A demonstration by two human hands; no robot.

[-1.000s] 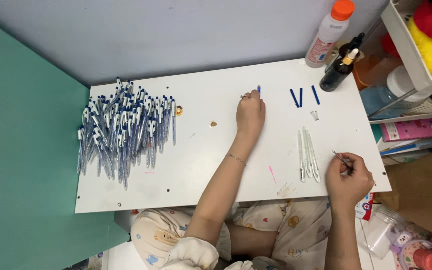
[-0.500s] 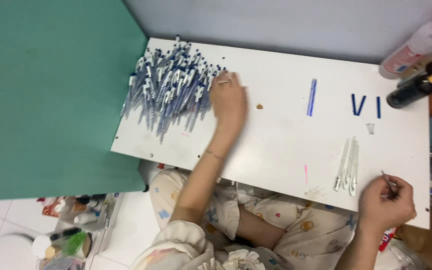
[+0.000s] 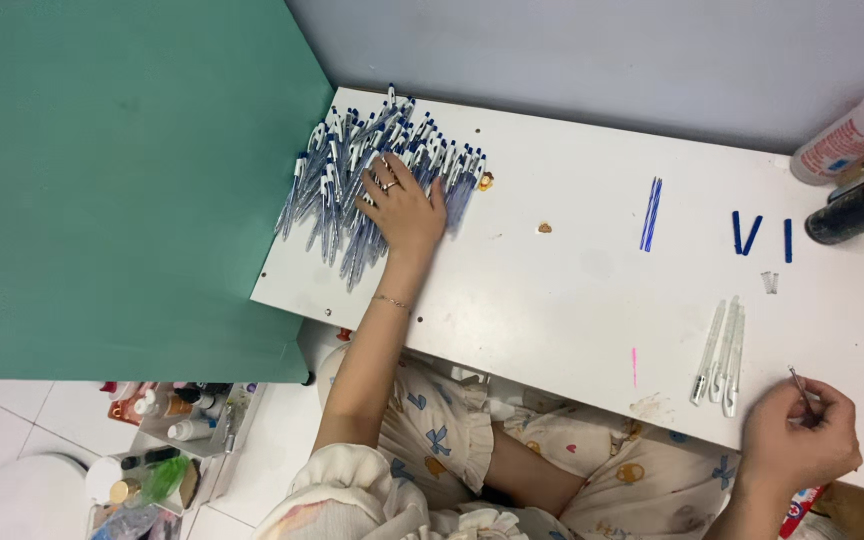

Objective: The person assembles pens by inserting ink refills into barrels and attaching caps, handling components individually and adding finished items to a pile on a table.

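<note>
While the right hand [image 3: 797,445] is pinching a thin metal spring [image 3: 800,385] at the near table [image 3: 572,300] edge beside clear barrels [image 3: 720,352], the left hand [image 3: 404,205] is resting spread flat on the far pen pile [image 3: 352,170].

The left hand [image 3: 404,208] hides some pens [image 3: 352,190]; edge crops bottle [image 3: 852,135].

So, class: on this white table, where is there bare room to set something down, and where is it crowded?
Bare: the wide stretch of white table between the left hand and the clear pen barrels, below the blue refills. Crowded: the pen pile at the left end, and the bottles by the far right corner.
</note>
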